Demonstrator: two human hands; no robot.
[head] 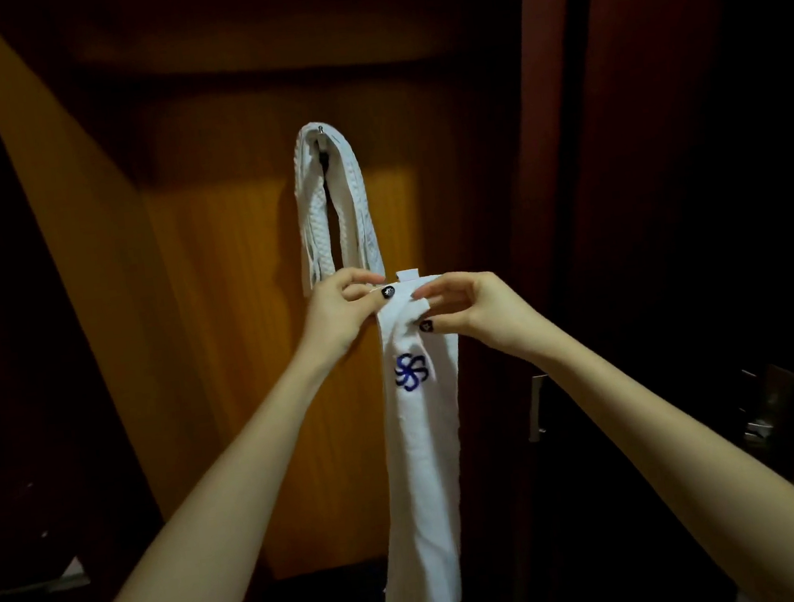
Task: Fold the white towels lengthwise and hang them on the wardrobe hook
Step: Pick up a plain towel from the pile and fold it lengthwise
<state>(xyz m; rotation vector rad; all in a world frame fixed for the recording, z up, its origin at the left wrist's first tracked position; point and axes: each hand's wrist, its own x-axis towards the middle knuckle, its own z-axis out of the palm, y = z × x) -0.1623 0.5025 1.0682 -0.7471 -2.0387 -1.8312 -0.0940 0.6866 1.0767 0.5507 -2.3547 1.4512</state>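
A white waffle-weave towel (312, 216) hangs doubled over a small metal hook (320, 130) on the wooden back panel of the wardrobe. Below it, I hold a second white towel (425, 469), folded into a long narrow strip with a blue flower emblem (411, 372) near its top. My left hand (337, 314) pinches the strip's upper left edge. My right hand (477, 309) pinches its upper right edge, just under a small white tag (407, 275). The strip hangs straight down past the bottom of the view.
The lit wooden wardrobe panel (255, 364) sits ahead, with an angled side wall (56, 199) at left. A dark red door (666, 174) stands at right, with a metal handle (536, 406) and dim metal fittings (778, 407) lower right. Dark shelves lie at far left.
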